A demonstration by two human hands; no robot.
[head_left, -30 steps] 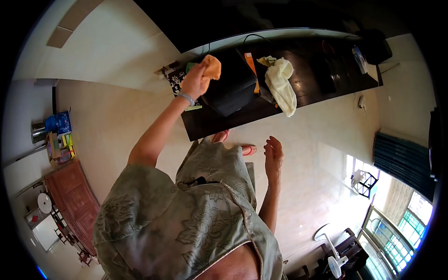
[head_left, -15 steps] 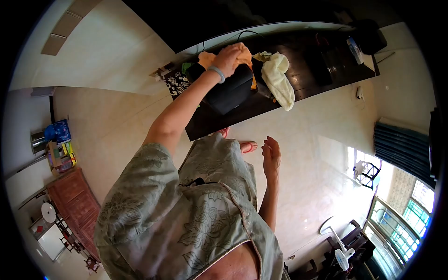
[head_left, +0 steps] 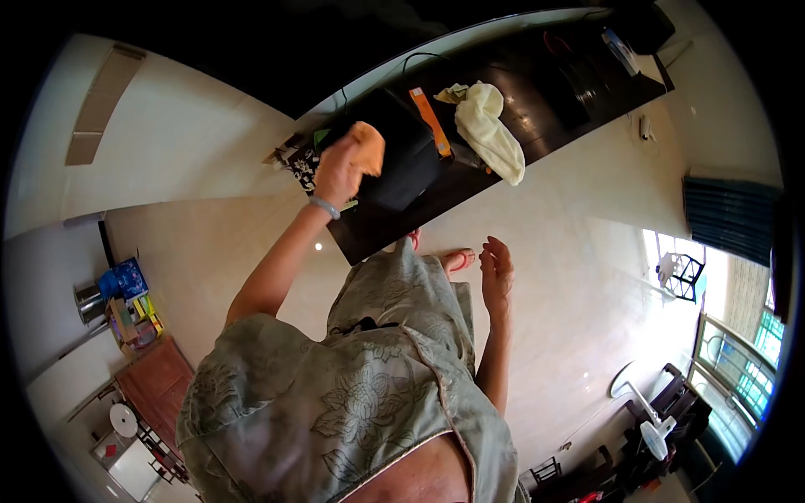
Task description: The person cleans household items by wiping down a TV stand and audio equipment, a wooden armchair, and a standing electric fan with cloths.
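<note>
My left hand (head_left: 337,174) clutches a bunched orange fabric cloth (head_left: 368,149), likely light, limp and best gripped by a gathered fold, over or against the boxy black case (head_left: 404,158), my right hand (head_left: 497,268) loosely spread.

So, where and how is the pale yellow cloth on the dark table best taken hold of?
I would pinch the near end of the pale yellow cloth, coming from the front with the empty right hand: that end reaches the front edge of the dark table, and the cloth looks soft and loosely bunched.
</note>
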